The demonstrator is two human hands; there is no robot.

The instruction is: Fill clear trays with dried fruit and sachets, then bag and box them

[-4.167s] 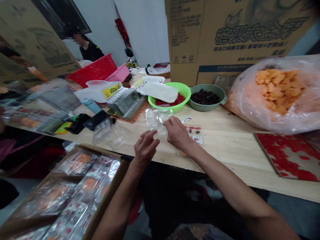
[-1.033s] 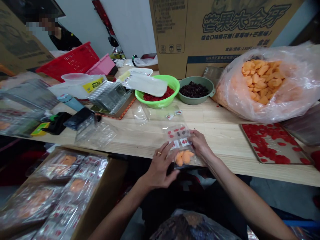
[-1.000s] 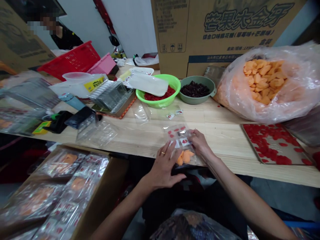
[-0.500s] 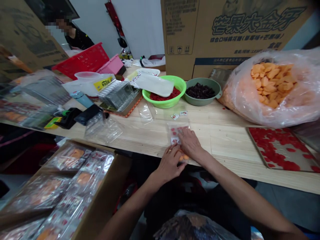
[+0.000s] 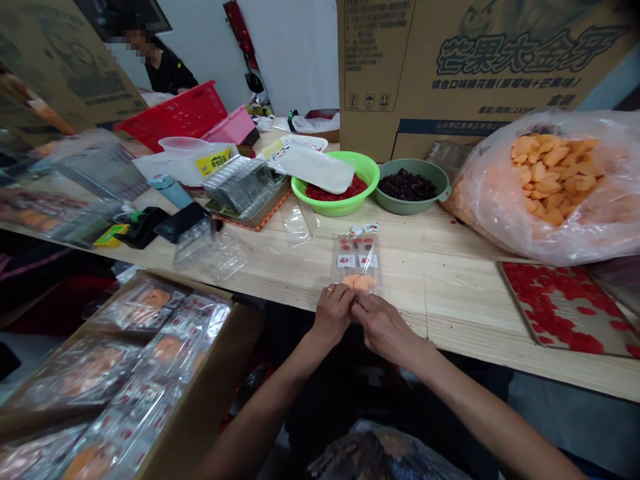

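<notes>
Two hands, the left hand (image 5: 334, 312) and the right hand (image 5: 380, 323), were counted at one clear packet (image 5: 357, 265). Two printed squares (image 5: 346, 261) were seen inside it, and two loose squares (image 5: 371, 228) behind it. Two bowls were counted, one bright green bowl (image 5: 340, 209) and one grey-green bowl (image 5: 411, 208); two baskets, one red basket (image 5: 175, 117) and one pink basket (image 5: 231, 127); one blue bottle (image 5: 171, 192); and one large plastic bag (image 5: 617, 160), whose heaped orange pieces (image 5: 555, 177) could not be counted exactly.

Both hands (image 5: 356, 313) pinch the clear bag's (image 5: 357, 261) near edge.
</notes>
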